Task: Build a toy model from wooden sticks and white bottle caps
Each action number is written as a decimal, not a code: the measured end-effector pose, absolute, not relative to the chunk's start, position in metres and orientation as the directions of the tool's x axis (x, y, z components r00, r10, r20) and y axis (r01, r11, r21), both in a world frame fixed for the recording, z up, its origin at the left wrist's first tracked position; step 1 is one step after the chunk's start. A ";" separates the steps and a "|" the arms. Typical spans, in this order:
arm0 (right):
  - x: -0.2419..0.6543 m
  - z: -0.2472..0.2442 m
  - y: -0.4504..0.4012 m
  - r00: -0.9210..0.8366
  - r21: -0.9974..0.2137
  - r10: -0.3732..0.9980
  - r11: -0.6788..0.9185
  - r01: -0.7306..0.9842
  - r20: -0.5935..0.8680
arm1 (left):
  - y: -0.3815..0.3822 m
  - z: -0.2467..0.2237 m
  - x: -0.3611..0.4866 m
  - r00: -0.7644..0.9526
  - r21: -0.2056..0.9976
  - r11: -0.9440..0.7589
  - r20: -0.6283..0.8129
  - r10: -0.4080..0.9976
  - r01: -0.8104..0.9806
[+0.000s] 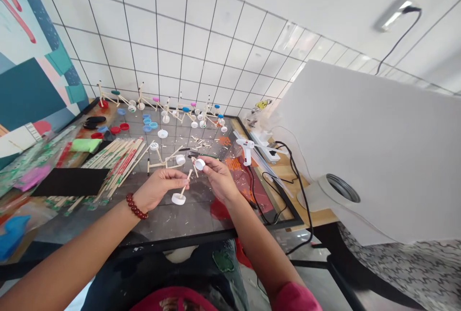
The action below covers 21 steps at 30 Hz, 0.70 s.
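Note:
A short wooden stick (185,185) is pinched in my left hand (160,187), with a white bottle cap (178,199) at its lower end. Another white cap (199,165) is held between the fingers of my right hand (218,179), just right of the stick's upper end; the two do not appear to touch. Beyond my hands lies a partly built stick frame (163,163) with a white cap (180,159) on it. Dark-handled pliers (198,155) lie partly hidden behind my right hand.
Several small stick-and-cap models (185,110) stand along the back. A white glue gun (247,150) with a black cable is at the right. Bundled sticks (118,162), a black sheet (68,182) and blue caps (147,121) are on the left. Stick scraps (201,143) litter the table.

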State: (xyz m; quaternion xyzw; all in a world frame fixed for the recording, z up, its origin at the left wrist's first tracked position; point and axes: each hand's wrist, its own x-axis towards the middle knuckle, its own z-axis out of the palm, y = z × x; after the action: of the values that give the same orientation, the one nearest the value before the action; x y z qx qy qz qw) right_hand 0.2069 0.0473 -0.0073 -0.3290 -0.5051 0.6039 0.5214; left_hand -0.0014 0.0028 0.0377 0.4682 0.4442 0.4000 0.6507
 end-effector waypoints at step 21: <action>0.211 -0.010 0.041 -0.422 -0.933 0.904 -0.203 -0.297 -0.063 | -0.001 0.031 0.009 0.325 0.910 0.380 -0.313 0.892 -0.166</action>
State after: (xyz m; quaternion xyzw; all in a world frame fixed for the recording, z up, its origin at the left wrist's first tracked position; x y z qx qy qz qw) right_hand 0.2107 0.0411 -0.0101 -0.3266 -0.4650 0.7035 0.4269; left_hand 0.0091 -0.0014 0.0312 0.4103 0.4426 0.3764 0.7029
